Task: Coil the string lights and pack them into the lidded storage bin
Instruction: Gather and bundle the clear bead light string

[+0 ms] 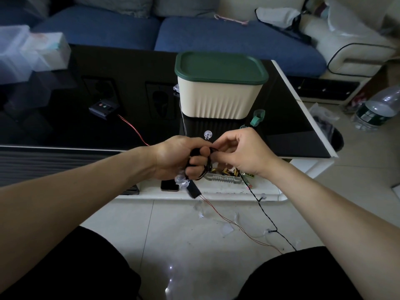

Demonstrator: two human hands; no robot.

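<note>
coiling string lights [267, 215], storage bin [219, 98] lid on.
left hand [179, 156] fingers curl round coil, right hand [240, 152] pinches cord; floor slack may snag, tangle.

Left hand [179, 156] grips coiled string lights [202, 169]; right hand [240, 151] pinches the strand.

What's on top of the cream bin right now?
A green lid sits closed on the cream bin; nothing rests on the lid. The bin's inside is covered, so its contents cannot be seen.
</note>
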